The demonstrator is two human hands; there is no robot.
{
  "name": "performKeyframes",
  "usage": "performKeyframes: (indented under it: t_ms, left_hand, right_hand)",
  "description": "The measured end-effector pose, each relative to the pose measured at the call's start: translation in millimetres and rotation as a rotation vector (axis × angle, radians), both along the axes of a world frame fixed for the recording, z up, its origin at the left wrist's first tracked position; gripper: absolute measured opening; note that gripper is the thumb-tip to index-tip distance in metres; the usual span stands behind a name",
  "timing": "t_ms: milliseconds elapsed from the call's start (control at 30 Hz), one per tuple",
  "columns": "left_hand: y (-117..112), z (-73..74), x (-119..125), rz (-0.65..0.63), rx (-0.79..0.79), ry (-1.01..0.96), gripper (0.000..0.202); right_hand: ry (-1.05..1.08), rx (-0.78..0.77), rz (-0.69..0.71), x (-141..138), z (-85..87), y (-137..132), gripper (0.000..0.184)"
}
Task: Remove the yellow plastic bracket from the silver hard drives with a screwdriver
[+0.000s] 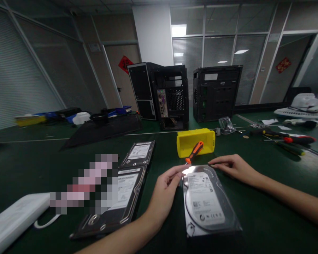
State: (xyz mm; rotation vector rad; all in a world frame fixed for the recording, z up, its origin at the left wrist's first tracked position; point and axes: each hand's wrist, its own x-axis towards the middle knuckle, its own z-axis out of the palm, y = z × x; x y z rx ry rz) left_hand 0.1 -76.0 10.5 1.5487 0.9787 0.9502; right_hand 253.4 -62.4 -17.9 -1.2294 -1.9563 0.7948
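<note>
A silver hard drive [205, 197] with a white label lies in front of me, its far edge between my hands. My left hand [167, 187] has thumb and forefinger closed on its far left corner. At the far right corner, the fingers of my right hand [234, 167] are pressed together against the drive's edge; a small dark spot shows at their tips, too small to name. Just beyond the drive, a screwdriver with an orange and black handle [195, 151] leans on the rim of a yellow bin [182, 144], its tip by my left fingertips.
Two more hard drives [127, 201] [139, 152] lie left of my left hand. A white box [18, 215] and a pixelated patch are further left. Two black computer cases [141, 91] [219, 93] stand at the back. Pliers and screwdrivers [299, 139] lie right on the green table.
</note>
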Motion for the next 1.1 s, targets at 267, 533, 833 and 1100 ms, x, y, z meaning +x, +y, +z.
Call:
performKeyframes:
  t_ms: [267, 533, 833, 1100]
  left_hand:
    - [1, -0.8, 1, 0.002, 0.008, -0.007, 0.026]
    - [2, -1.3, 0, -0.004, 0.002, 0.001, 0.028]
    - [0, -0.5, -1, -0.015, 0.013, 0.002, 0.029]
    - [-2, 2.5, 1, -0.005, 0.007, 0.011, 0.028]
  right_hand:
    - [-0.046, 0.078, -0.059, 0, -1.6, 0, 0.028]
    - [-0.103, 0.113, -0.109, -1, 5.8, -8, 0.036]
    - [-0.109, 0.114, -0.128, -2, 5.9, -9, 0.039]
    - [-0.055, 0.11, -0.17, 0, 5.4, -10, 0.036]
